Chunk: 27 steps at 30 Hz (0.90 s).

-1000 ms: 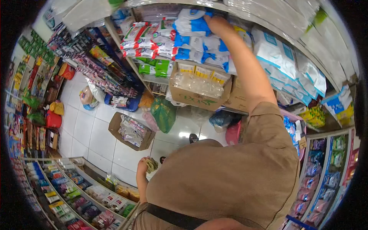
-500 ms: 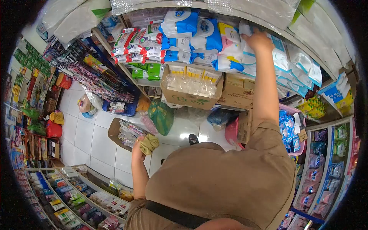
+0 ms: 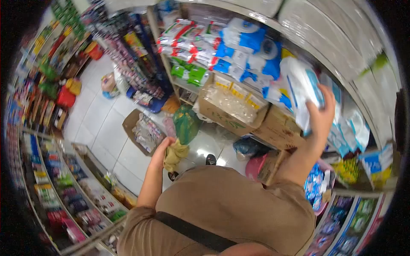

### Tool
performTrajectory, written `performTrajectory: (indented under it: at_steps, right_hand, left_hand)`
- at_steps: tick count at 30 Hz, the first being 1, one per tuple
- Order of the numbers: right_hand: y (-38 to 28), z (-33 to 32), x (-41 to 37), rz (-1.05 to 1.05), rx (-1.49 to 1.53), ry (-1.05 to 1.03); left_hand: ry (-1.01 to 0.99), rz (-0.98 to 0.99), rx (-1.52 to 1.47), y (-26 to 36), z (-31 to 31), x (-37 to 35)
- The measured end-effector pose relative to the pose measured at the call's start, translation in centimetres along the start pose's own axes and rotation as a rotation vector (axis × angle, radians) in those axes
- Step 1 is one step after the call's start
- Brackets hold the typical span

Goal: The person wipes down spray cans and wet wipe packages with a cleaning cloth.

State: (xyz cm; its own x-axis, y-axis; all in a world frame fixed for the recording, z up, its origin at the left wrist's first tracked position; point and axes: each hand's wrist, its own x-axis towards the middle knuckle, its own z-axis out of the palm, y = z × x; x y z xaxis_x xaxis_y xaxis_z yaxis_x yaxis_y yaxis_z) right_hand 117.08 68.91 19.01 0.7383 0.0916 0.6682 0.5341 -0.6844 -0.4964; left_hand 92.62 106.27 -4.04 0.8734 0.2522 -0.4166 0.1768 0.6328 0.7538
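Observation:
My right hand (image 3: 322,110) is closed on a white and light-blue pack of wipes (image 3: 300,87), lifted in front of the shelf at the upper right. Behind it lie blue-and-white wipe packs (image 3: 247,36), with red-and-white packs (image 3: 188,36) further left. More light-blue packs (image 3: 352,130) slump on the shelf to the right of my wrist. Low in front of my body, my left hand (image 3: 161,152) grips a crumpled olive-yellow cloth (image 3: 175,157); part of its fingers is hidden by the cloth.
Under the shelf stand an open cardboard box (image 3: 228,121) with plastic-wrapped goods and a second carton (image 3: 277,128). On the tiled floor are a box of packets (image 3: 143,132), a green bag (image 3: 186,123) and a pink tub (image 3: 256,164). Stocked shelves (image 3: 68,183) line the lower left.
My right hand has come back from the shelf, drawing out the wipes pack it reached for. My left hand still holds the cloth, which hangs looser. The view has turned.

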Motion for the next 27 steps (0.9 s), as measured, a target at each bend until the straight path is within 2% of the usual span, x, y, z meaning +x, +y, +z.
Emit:
performTrajectory:
  at_steps: [1,2,4,6,7,8,9,11,14,16,17,18,21,22,25,26,27]
  right_hand:
    - [-1.1,0.1,-0.6,-0.042,0.154,-0.062]
    - [-2.9,0.5,-1.1,-0.029,0.372,-0.142]
    - [-4.5,1.9,-1.7,-0.202,0.547,-0.352]
    - [-5.9,3.9,-1.8,-0.421,0.685,-0.634]
    - [-7.0,5.2,-2.0,-0.521,0.763,-0.791]
    - [-8.4,6.4,-2.6,-0.594,0.824,-0.902]
    - [-10.1,7.7,-3.3,-0.668,0.88,-1.014]
    - [-13.4,10.2,-4.4,-0.926,0.964,-1.154]
    - [-17.2,11.7,-5.7,-1.104,0.888,-1.143]
    - [-17.9,12.7,-5.4,-1.132,0.825,-1.02]
    - [-18.2,13.0,-5.4,-1.137,0.795,-0.958]
    - [-18.2,13.3,-5.4,-1.093,0.739,-0.919]
    - [-18.0,15.1,-7.3,-0.749,0.766,-0.777]
    - [-17.9,15.9,-8.0,-0.66,0.796,-0.753]
    - [-16.8,19.4,-12.3,-0.063,1.077,-0.939]
    - [-16.8,20.0,-14.0,0.202,1.311,-1.159]
    - [-17.4,19.8,-15.6,0.278,1.386,-1.298]
  left_hand:
    - [-0.014,0.029,-0.079,0.2,0.8,-0.3]
    - [-0.111,0.018,-0.143,0.3,1.1,-0.3]
    - [-0.314,0.002,-0.258,0.7,1.9,-0.3]
    - [-0.335,-0.022,-0.243,1.5,4.1,-0.9]
    - [-0.277,-0.062,-0.32,1.1,5.2,-0.9]
    - [-0.306,-0.039,-0.228,0.9,5.6,-0.9]
    - [-0.288,-0.126,-0.461,1.4,7.9,-2.2]
    - [-0.319,-0.16,-0.318,3.0,10.0,-3.6]
    - [-0.522,-0.048,-0.804,5.2,10.3,-7.9]
    - [-0.286,0.417,0.088,5.7,9.7,-9.2]
    - [-0.22,0.566,0.402,5.7,9.3,-9.6]
    - [-0.113,0.71,0.71,5.7,8.9,-10.0]
    - [-0.263,0.337,-0.743,-0.2,1.0,-6.9]
    - [0.015,0.504,-0.407,3.1,4.0,-9.8]
    - [0.102,0.681,-0.187,3.7,2.1,-10.4]
    - [0.134,0.737,-0.113,3.9,1.5,-10.7]
    - [0.134,0.767,-0.105,3.8,1.0,-11.1]
